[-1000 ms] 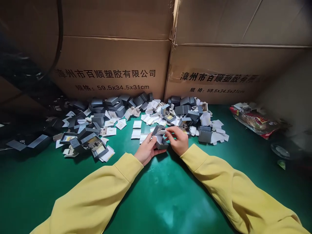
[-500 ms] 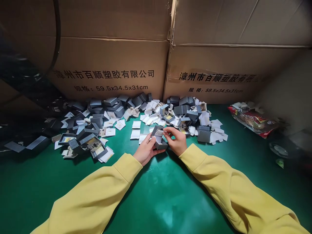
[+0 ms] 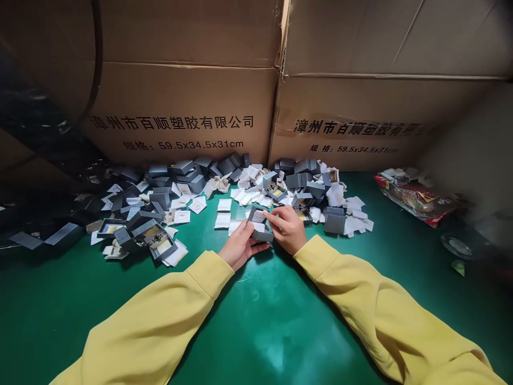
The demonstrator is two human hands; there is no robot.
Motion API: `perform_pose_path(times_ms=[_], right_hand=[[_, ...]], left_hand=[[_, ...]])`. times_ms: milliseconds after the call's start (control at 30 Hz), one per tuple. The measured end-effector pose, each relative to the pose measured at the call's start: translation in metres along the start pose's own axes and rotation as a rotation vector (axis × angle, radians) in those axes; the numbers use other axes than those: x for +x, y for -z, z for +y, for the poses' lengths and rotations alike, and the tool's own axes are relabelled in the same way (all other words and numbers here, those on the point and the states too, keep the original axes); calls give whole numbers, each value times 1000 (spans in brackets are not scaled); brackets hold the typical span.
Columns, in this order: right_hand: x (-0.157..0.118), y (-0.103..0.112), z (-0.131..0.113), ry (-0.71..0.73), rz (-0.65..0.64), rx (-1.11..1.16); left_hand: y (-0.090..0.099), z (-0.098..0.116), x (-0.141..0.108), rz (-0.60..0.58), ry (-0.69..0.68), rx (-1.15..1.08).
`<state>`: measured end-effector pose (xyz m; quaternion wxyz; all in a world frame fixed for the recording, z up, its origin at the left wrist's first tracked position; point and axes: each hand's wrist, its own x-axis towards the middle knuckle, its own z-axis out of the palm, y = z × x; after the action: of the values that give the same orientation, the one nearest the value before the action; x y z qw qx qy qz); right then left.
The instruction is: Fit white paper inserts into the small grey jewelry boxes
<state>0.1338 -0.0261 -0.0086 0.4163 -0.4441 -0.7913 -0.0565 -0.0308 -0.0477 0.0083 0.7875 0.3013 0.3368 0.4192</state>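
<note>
My left hand (image 3: 239, 247) is closed around a small grey jewelry box (image 3: 263, 234), its lid tipped up and open toward me. White padding lies in the base. Inside the lid sits a white lining pad (image 3: 258, 215) with small dark print, too small to read. With bent fingers, my right hand (image 3: 289, 229) pinches at the right edge of this pad; the fingertips partly cover it. Just beyond the box, several white folded pads (image 3: 223, 220) lie in a short column on the green table (image 3: 256, 321).
Grey boxes and white pads are heaped at the left (image 3: 148, 214) and right (image 3: 304, 182). Tall cardboard cartons (image 3: 180, 96) wall off the back. A red plastic bag (image 3: 417, 198) and a clear round object (image 3: 459, 246) lie at the far right. A dark cable (image 3: 96, 59) hangs upper left.
The white pad, earlier tilted out from the lid between my right fingers, now lies flatter inside the lid with its print showing. The box has tipped slightly; both hands stay nearly in place.
</note>
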Motion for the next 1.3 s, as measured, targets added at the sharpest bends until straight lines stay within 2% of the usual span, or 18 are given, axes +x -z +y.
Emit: perform_pose_path(times_ms=[200, 367, 533, 667, 733, 833, 933, 1000, 1167, 1300], right_hand=[[-2, 0, -4, 107, -281, -260], [-3, -1, -5, 55, -374, -290], [-4, 0, -3, 55, -346, -199], [-4, -1, -3, 140, -311, -85], [-4, 0, -5, 229, -293, -29], [-2, 3, -9, 349, -259, 61], [-1, 6, -13, 390, -248, 148], [-2, 7, -15, 390, -250, 197], [-6, 2, -13, 314, -263, 201], [5, -14, -4, 217, -244, 220]], left_hand=[[1, 2, 2, 37, 22, -17], [2, 6, 3, 35, 30, -46], [3, 10, 1, -31, 8, -79], [4, 11, -3, -38, 25, -53], [5, 10, -5, 10, 12, 19], [8, 10, -10, 124, -79, 157], [18, 13, -18, 145, -176, 323], [29, 17, -25, 177, -255, 455], [56, 29, -36, 366, -480, 761], [61, 34, -34, 415, -549, 837]])
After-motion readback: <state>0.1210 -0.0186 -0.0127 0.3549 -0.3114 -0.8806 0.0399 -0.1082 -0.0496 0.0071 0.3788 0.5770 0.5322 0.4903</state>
